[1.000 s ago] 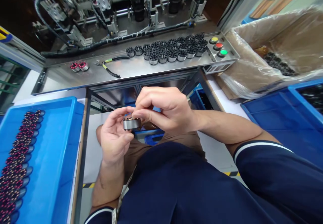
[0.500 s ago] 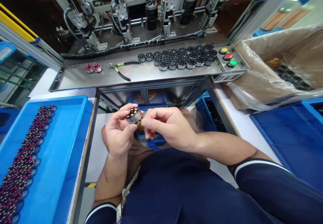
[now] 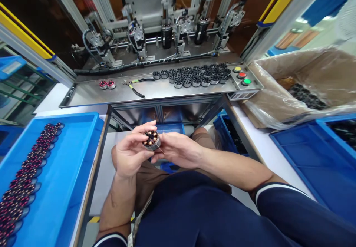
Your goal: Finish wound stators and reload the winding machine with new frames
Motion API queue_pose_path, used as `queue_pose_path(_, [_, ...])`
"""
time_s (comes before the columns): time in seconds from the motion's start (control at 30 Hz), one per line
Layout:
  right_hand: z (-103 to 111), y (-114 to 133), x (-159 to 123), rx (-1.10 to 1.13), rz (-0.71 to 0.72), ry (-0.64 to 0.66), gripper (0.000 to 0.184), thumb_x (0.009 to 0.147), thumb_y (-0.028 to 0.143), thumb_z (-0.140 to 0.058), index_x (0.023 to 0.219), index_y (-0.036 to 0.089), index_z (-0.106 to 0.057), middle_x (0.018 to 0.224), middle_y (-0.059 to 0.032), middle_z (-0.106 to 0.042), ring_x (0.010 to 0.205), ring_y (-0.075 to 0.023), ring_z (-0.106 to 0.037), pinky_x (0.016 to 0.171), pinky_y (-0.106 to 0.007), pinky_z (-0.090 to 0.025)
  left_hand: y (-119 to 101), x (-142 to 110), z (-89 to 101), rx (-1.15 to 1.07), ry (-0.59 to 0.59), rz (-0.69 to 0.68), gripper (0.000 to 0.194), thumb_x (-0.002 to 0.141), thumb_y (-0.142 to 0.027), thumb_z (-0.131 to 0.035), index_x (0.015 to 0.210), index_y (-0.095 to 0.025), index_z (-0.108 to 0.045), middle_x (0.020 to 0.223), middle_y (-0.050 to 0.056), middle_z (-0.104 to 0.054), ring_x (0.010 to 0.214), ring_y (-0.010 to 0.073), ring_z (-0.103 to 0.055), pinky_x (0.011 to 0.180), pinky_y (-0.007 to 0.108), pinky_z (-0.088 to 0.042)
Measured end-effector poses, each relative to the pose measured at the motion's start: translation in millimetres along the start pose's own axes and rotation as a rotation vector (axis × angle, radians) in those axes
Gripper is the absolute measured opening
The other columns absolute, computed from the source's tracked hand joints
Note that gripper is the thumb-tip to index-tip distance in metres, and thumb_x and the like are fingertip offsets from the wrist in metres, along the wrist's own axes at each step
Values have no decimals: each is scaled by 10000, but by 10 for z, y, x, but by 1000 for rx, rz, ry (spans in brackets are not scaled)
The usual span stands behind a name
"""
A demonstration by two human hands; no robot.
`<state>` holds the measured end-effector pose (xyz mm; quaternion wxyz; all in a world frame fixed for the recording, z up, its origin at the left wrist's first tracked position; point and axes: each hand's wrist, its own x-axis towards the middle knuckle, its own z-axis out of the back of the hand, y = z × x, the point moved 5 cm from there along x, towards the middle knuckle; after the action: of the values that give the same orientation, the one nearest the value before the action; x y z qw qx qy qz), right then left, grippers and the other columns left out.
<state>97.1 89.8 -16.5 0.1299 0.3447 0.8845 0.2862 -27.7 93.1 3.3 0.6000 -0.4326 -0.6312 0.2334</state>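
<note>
A motor stator (image 3: pixel 151 140) with copper windings and a silvery outer ring is held above my lap, its face tilted up. My left hand (image 3: pixel 133 148) grips it from the left, fingers over the far rim and thumb at the near side. At its right edge, my right hand (image 3: pixel 178 148) closes against the ring, with its fingertips partly hidden behind the stator. A thin loose wire (image 3: pixel 161 150) sticks out from the stator toward my right palm.
On the metal ledge (image 3: pixel 122 96) lie two red-wound stators (image 3: pixel 107 85), cutting pliers (image 3: pixel 135 85) and rows of black stators (image 3: pixel 194 77). Control buttons (image 3: pixel 241 75) sit at right. A blue tray (image 3: pixel 75 158) of wound stators stands left, a plastic-lined carton (image 3: pixel 278 69) right. Behind is a machine (image 3: pixel 167 35).
My right hand has gone from a pinch beside the stator to lying against its right edge. The stator has turned its face more upward, and the view has shifted.
</note>
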Motion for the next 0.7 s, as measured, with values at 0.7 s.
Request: queue_pose_path(0.7, [-130,540,-320,-1187,1005,-42,223,862,262,-770,1061,189,-701,963,-68,-656,917,-192,-644,801,-358,-564,-101,-154,-21,392,-155,234,440,702,-234,-872,1128,-244,-762,1044,58,-765,918,190,-712,822,269,-587])
